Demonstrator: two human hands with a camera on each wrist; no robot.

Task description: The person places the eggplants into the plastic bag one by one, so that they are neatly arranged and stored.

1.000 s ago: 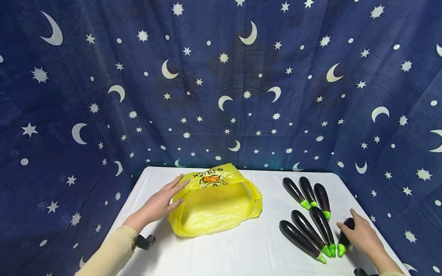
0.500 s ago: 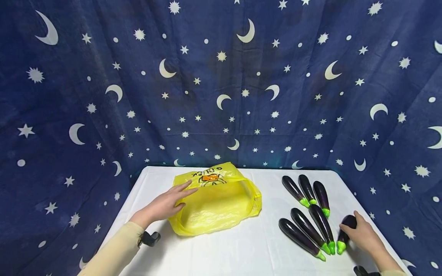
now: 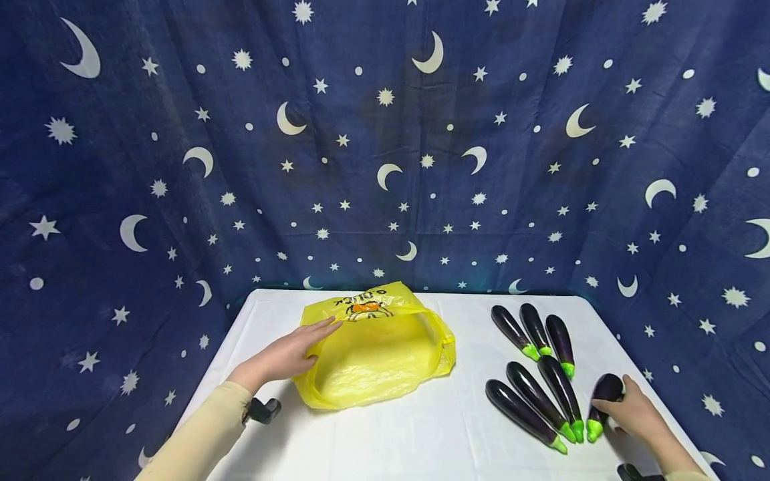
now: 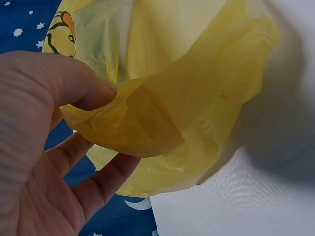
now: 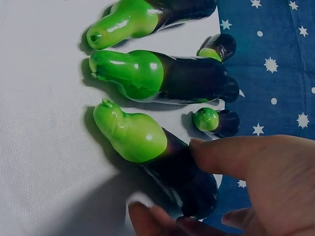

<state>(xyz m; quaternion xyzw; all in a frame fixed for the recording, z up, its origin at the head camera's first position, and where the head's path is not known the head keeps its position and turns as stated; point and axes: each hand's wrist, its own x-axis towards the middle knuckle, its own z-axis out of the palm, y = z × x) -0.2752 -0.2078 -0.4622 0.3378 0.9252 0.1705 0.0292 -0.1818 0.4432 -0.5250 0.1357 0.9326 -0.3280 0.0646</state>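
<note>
On the right side of the white table [image 3: 448, 434], gripping 1 eggplant [image 3: 609, 385] with the right hand [image 3: 636, 413], pressing the thumb on one flank and curling the fingers round the other. Pointing its green stem end toward the near side, and showing the glossy dark body between thumb and fingers. Not being able to tell whether lifted or lying flat. Just to the left, seeing 3 near eggplants [image 3: 539, 401] slanting side by side, green ends close together; beyond these, seeing 3 far eggplants [image 3: 535, 329] fanning out at their dark ends. Near the middle of the table, well apart from the eggplants, pinching the left rim of a yellow plastic bag [image 3: 373, 364] with the left hand [image 3: 285, 356], holding the thin plastic between the thumb and spread fingers. Seeing the bag gaping open, with orange and black print [image 3: 367, 308] along its far flap. Wearing a cream sleeve [image 3: 198, 427] on the left arm. Facing a dark blue curtain [image 3: 385, 133] with white moons and stars.
</note>
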